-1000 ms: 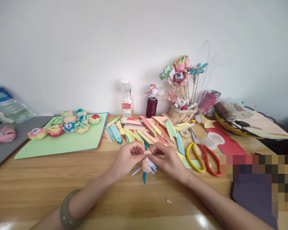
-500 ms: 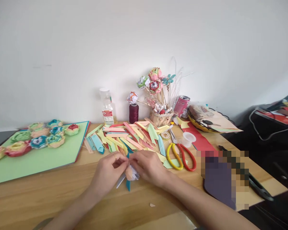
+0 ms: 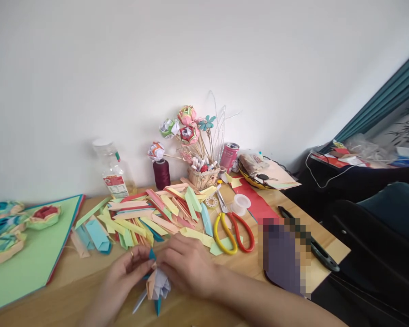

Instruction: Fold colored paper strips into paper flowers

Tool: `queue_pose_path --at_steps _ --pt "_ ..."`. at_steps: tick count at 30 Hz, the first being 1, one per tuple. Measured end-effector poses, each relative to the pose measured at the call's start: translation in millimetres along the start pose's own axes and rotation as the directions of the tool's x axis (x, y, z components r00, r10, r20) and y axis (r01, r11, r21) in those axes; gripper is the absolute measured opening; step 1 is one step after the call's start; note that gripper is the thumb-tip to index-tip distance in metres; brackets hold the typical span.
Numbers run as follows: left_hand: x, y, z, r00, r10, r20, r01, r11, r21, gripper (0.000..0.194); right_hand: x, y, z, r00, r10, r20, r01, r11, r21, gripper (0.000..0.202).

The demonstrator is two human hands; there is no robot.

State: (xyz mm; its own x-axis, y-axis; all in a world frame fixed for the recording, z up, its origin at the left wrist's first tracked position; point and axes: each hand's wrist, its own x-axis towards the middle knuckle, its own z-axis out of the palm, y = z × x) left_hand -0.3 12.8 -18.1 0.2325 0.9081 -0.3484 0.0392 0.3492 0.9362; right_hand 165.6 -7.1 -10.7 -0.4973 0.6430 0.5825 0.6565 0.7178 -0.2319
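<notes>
Your left hand (image 3: 131,268) and right hand (image 3: 189,264) pinch, fingers nearly closed, a paper flower (image 3: 158,285) front-left of the scissors (image 3: 228,213). It looks unfinished, blue ends (image 3: 157,307) jutting. Folded strips (image 3: 131,225) lie loose left of the scissors; finished-looking flowers (image 3: 45,215) sit farther left.

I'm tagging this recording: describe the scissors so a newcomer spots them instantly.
Find the wooden table, then the right hand over it. To its right, beside the pile of paper strips, lie the scissors. One yellow handle and one red handle set them apart from the pale spool nearby.
</notes>
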Motion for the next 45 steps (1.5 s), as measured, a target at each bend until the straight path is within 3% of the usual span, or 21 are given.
queue_pose_path --at_steps 10,16,24,31,40,45 --pt "-7.4 7.1 3.5 0.997 0.024 -0.068 -0.024 1.0 -0.004 0.033 -5.0 0.6 11.0 0.996 0.068 0.058 -0.068 0.998 -0.005 0.019" --pt "-0.3 -3.4 -5.0 0.999 -0.012 0.051 0.011 1.0 0.016 0.034 -4.3 -5.3 8.3 0.992 0.106 -0.062 -0.094 0.98 0.175 0.009" --pt "-3.8 8.5 2.5 0.978 0.208 0.007 -0.208 0.978 0.021 0.022 -3.3 2.7 5.9 0.989 0.145 0.008 -0.138 0.926 0.351 0.009" --pt "-9.0 7.7 9.5 0.955 0.295 -0.014 -0.294 0.955 0.027 0.011 0.1 5.2 0.6 0.995 0.102 -0.015 -0.096 0.97 0.224 0.013" --pt "-13.7 7.7 8.2 0.951 0.308 -0.028 -0.303 0.947 0.108 0.008 -6.8 7.5 -1.6 0.999 0.042 -0.025 -0.035 0.973 0.229 0.013" --pt "-15.2 4.0 8.7 0.881 0.467 -0.078 -0.445 0.873 0.197 0.008 -2.3 3.0 -8.7 0.997 -0.05 -0.063 0.056 0.993 0.105 0.015"
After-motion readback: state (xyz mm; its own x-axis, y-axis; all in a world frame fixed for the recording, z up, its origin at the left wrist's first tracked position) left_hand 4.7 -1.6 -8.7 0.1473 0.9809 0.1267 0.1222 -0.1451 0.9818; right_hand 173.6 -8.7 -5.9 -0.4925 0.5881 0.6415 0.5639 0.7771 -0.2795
